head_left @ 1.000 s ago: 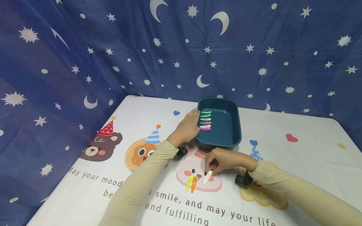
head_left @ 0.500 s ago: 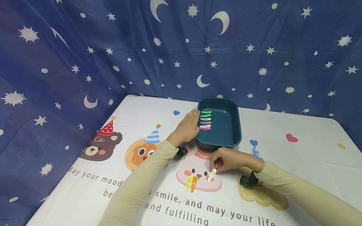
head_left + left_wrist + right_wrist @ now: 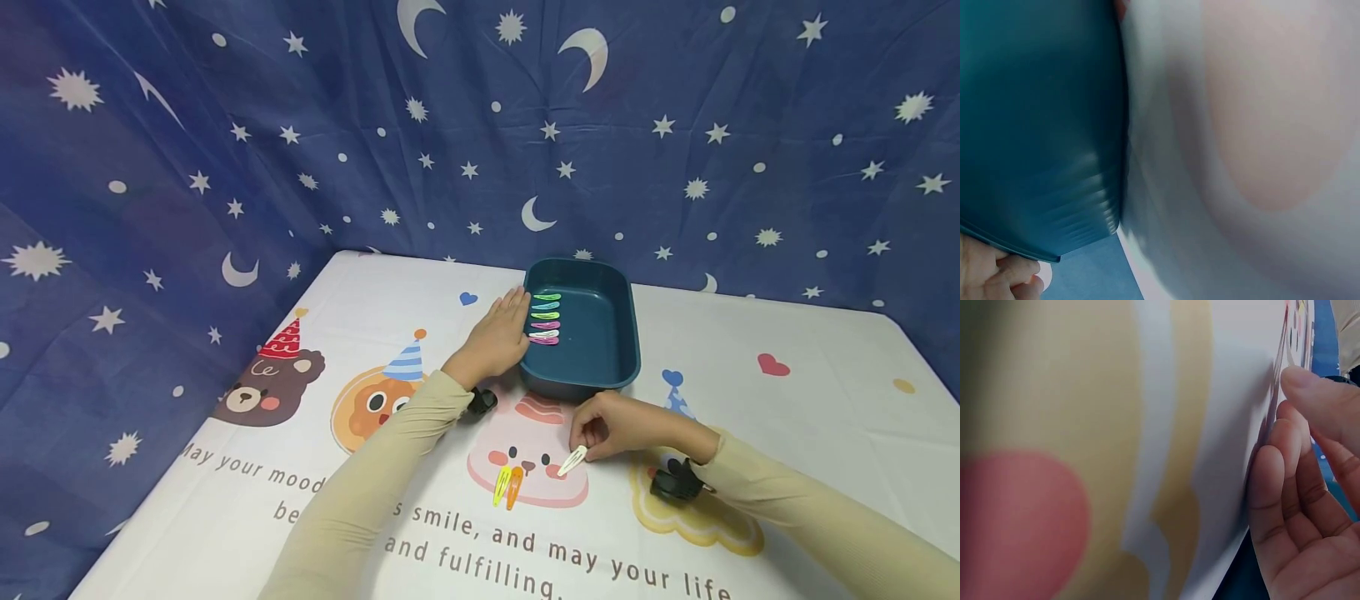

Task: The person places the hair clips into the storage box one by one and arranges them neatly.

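My right hand (image 3: pixel 618 423) pinches a white snap hair clip (image 3: pixel 572 461) by its upper end, low over the printed tablecloth. To its left a yellow hair clip (image 3: pixel 502 487) and an orange hair clip (image 3: pixel 514 488) lie side by side on the cloth. My left hand (image 3: pixel 495 337) rests against the left wall of a dark teal bin (image 3: pixel 600 362), fingers extended; its fingers (image 3: pixel 997 269) show by the rim in the left wrist view. Inside the bin, several clips lie in a column along the left side, green at the far end, pink (image 3: pixel 544 341) at the near end.
The white tablecloth (image 3: pixel 810 433) carries printed cartoon faces and lettering. A blue curtain (image 3: pixel 465 133) with stars and moons hangs behind the table and along its left. Each wrist wears a black camera, such as the right wrist camera (image 3: pixel 677 482).
My right hand has shifted a little to the right with the white hair clip, which now tilts more toward horizontal. My left hand and the bin stay where they were.
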Motion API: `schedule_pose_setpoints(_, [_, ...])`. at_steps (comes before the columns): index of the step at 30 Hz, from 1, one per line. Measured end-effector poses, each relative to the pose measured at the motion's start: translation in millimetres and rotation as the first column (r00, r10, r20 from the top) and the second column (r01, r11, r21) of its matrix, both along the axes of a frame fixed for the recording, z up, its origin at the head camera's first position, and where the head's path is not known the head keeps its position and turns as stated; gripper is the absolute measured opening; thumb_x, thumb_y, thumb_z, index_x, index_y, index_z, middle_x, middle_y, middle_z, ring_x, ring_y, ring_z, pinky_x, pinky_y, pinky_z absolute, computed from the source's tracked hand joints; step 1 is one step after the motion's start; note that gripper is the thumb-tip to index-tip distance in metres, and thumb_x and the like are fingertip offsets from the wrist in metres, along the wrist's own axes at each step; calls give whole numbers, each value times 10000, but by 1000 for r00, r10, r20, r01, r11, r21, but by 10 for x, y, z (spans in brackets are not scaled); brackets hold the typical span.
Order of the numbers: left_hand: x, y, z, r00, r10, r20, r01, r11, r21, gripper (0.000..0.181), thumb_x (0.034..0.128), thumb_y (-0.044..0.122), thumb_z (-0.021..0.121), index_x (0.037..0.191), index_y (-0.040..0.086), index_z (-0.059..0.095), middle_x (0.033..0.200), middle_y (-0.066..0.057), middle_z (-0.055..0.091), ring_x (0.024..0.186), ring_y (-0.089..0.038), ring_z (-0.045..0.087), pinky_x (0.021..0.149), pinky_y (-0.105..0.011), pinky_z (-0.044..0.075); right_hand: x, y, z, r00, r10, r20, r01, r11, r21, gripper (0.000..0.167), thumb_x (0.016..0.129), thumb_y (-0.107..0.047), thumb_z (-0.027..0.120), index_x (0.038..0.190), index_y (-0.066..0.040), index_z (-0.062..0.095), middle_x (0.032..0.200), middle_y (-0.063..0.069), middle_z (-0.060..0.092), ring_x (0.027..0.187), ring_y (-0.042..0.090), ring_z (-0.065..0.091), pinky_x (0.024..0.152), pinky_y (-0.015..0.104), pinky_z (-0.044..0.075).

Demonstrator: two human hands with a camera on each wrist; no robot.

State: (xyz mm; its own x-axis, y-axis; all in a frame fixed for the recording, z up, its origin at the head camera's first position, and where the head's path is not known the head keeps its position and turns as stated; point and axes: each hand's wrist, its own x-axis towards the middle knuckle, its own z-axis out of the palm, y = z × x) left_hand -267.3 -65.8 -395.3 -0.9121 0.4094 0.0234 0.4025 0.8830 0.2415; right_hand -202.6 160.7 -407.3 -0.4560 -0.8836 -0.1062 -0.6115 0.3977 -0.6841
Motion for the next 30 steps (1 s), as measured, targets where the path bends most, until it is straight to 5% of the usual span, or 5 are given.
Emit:
schedule_pose_setpoints(17, [3, -2, 8, 1000, -7, -8, 7, 1000, 5, 633, 955, 194, 361, 1496, -17, 110, 1589, -137, 88, 1483, -234, 38, 1213, -361, 54, 113, 129, 331, 995, -90, -54, 85, 993, -77, 161, 718, -12, 764, 821, -124, 712, 764, -47, 660, 667, -29, 538, 609, 228, 537])
schedule_pose_setpoints(30, [20, -1, 31, 1000, -7, -4, 7, 1000, 7, 627, 952, 187, 352, 1495, -17, 115, 1587, -142, 99, 1481, -252, 64, 1213, -362, 61, -139, 229, 851, 971, -232, -55, 230, 972, -48, 136, 737, -29, 755, 845, -105, 726, 761, -4, 684, 650, 52, 568, 627, 231, 537])
